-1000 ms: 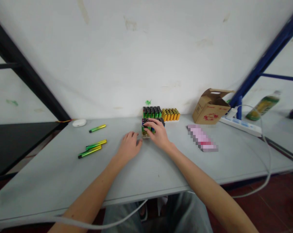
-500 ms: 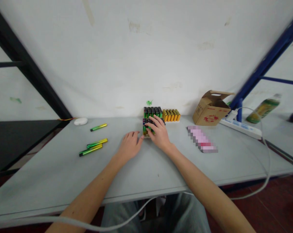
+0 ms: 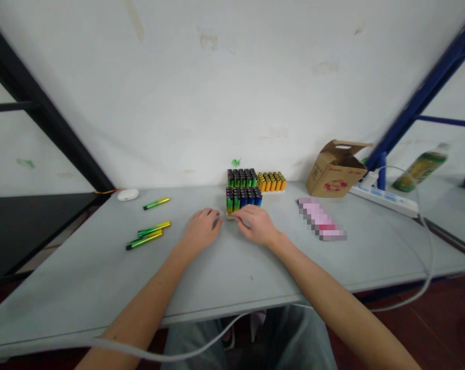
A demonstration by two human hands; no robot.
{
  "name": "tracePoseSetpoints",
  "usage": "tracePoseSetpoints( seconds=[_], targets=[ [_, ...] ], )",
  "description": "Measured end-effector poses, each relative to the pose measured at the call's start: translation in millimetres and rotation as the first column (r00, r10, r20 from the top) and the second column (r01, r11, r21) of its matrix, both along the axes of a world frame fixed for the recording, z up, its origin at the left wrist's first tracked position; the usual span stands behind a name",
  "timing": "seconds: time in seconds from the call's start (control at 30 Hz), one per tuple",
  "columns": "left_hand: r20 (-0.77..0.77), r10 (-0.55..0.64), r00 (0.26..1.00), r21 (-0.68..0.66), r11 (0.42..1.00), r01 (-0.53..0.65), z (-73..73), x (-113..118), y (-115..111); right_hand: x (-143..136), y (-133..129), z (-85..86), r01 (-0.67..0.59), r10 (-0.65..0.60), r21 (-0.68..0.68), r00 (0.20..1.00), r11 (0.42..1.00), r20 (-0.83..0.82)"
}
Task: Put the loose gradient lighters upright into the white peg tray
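A pale tray (image 3: 229,218) packed with upright lighters (image 3: 237,201) in green and blue with dark tops stands in front of me. My left hand (image 3: 203,227) rests on the table just left of the tray, its fingers loosely bent and thumb apart, with nothing in it. At the tray's front edge, my right hand (image 3: 258,224) has its thumb and forefinger drawn together on the rim. Behind stands another block of green lighters (image 3: 242,178), next to a tray of yellow lighters (image 3: 271,181). Several green-yellow lighters (image 3: 144,239) lie loose at the left.
On the right are an opened cardboard box (image 3: 334,174), a blurred-out pink phone-shaped item (image 3: 320,218), a white power strip (image 3: 386,200) and a tilted drink bottle (image 3: 421,167). A white case (image 3: 128,195) sits back left. A white cable (image 3: 428,257) hangs over the table's right side.
My right hand has come down from the tops of the front lighters to the tray's front edge, uncovering the blue ones. My left hand has shifted slightly left.
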State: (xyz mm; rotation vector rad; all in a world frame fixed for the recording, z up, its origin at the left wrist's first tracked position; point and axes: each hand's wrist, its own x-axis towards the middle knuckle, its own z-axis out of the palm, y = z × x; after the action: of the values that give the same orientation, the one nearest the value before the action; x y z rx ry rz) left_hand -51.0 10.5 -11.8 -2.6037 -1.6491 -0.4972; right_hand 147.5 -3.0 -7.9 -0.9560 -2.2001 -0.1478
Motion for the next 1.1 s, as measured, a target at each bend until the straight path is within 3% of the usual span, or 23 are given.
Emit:
tracePoseSetpoints(
  seconds=[0.1,0.23,0.4,0.47,0.63,0.77,0.87,0.97,1.1],
  targets=[
    [-0.010,0.055,0.998,0.014,0.998,-0.054,3.5,-6.7,4.8,-0.3,-3.8,-1.9,-0.012,0.023,-0.158,0.998,0.987,0.067],
    [-0.010,0.235,0.972,0.070,0.970,-0.233,10.1,-22.3,12.9,-3.8,-4.7,1.8,-0.079,0.121,-0.262,0.982,0.962,0.147],
    [0.057,0.534,0.843,-0.023,0.845,-0.534,19.1,-55.1,23.3,-5.5,-5.5,5.0,-0.140,0.191,-0.312,0.972,0.940,0.139],
    [0.083,0.590,0.803,-0.057,0.807,-0.587,21.2,-68.2,27.2,-6.2,-5.5,4.4,-0.143,0.195,-0.315,0.971,0.938,0.139],
    [0.069,0.602,0.796,-0.068,0.799,-0.598,19.4,-87.3,36.8,-8.4,-5.2,3.2,-0.117,0.177,-0.335,0.972,0.935,0.154],
    [0.003,0.631,0.776,-0.150,0.767,-0.624,15.6,-88.5,41.0,-9.6,-6.1,3.3,-0.122,0.168,-0.343,0.980,0.931,0.108],
    [-0.012,0.632,0.775,-0.127,0.768,-0.628,15.2,-83.6,40.4,-10.8,-7.3,3.1,-0.132,0.168,-0.344,0.983,0.930,0.076],
    [-0.013,0.588,0.809,-0.068,0.806,-0.588,16.3,-73.9,36.7,-12.0,-8.1,3.1,-0.141,0.172,-0.339,0.983,0.930,0.062],
    [-0.030,0.431,0.902,-0.026,0.902,-0.432,16.4,-54.0,25.7,-12.7,-8.4,3.7,-0.139,0.170,-0.346,0.984,0.928,0.060]
  ],
)
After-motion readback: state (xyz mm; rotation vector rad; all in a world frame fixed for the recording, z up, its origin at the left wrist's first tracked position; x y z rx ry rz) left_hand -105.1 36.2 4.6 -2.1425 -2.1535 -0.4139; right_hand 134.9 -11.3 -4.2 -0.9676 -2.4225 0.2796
